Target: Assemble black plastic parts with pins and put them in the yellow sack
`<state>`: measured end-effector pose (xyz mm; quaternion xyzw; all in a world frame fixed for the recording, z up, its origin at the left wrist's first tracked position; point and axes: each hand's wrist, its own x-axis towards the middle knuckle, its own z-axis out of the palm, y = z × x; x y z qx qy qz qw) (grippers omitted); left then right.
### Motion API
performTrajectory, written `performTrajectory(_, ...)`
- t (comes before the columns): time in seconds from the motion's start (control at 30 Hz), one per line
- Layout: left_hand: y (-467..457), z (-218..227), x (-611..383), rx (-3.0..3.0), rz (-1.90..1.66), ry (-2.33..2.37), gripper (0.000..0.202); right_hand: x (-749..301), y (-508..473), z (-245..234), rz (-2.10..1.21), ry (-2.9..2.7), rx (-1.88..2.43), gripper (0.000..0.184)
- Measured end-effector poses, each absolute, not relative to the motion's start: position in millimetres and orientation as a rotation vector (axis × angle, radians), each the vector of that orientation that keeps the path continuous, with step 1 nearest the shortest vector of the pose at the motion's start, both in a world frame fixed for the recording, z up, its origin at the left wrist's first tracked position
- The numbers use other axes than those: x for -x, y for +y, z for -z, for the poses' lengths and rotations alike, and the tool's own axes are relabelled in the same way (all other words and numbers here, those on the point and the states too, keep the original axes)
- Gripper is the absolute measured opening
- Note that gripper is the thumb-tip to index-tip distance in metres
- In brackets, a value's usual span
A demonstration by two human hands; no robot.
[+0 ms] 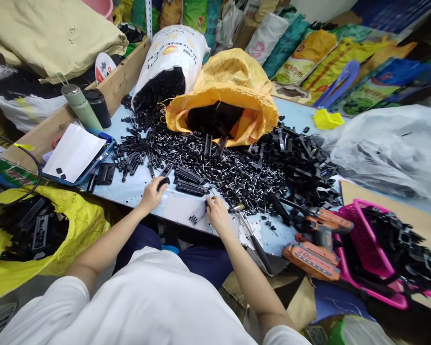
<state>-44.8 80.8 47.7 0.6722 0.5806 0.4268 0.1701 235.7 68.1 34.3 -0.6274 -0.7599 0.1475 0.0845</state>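
My left hand point(153, 192) rests on the pale blue table point(136, 188) and is closed on a small black plastic part point(163, 182). My right hand point(216, 212) lies at the table's near edge, fingers pinched on something small I cannot make out, beside a few tiny black pieces point(193, 219). Flat black bars point(189, 182) lie stacked just beyond both hands. Behind them spreads a big heap of small black parts point(237, 167), spilled from a yellow sack point(222, 103) and a white sack point(168, 62).
An orange cordless drill point(318, 239) and a hammer point(249, 230) lie at the right near edge. A pink basket point(362, 239) of black parts stands right, a yellow bag point(32, 230) of parts left. Two flasks point(89, 108) and a white sheet point(73, 152) sit back left.
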Motion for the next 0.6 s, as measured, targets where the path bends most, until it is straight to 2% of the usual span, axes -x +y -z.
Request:
performTrajectory(0.1,64.9,-48.5,8.7,-1.955,-1.026,1.481,0.035,-222.9,68.5,-27.8,-0.346,-1.999,2.246,0.068)
performTrajectory(0.13,60.8,-48.4,-0.4,-1.951,-0.963,1.446,0.036,-220.4,69.3,-26.2,-0.395,-1.950,2.279,0.069)
performTrajectory(0.27,49.8,-49.8,-24.8,-1.863,-0.835,1.295,0.037,-218.0,63.7,-28.8,-0.889,-1.751,1.850,0.052)
performTrajectory(0.4,45.5,-55.8,-42.4,-1.779,-0.905,1.207,0.038,-209.8,47.2,-42.5,-1.376,-1.293,1.459,0.062)
performTrajectory(0.5,43.9,-65.2,-49.2,-1.828,-0.926,1.207,0.037,-208.1,42.5,-49.6,-1.433,-1.238,1.365,0.064)
performTrajectory(0.6,42.0,-75.7,-48.3,-1.941,-0.851,1.229,0.036,-219.7,46.3,-52.6,-1.337,-1.394,1.258,0.055)
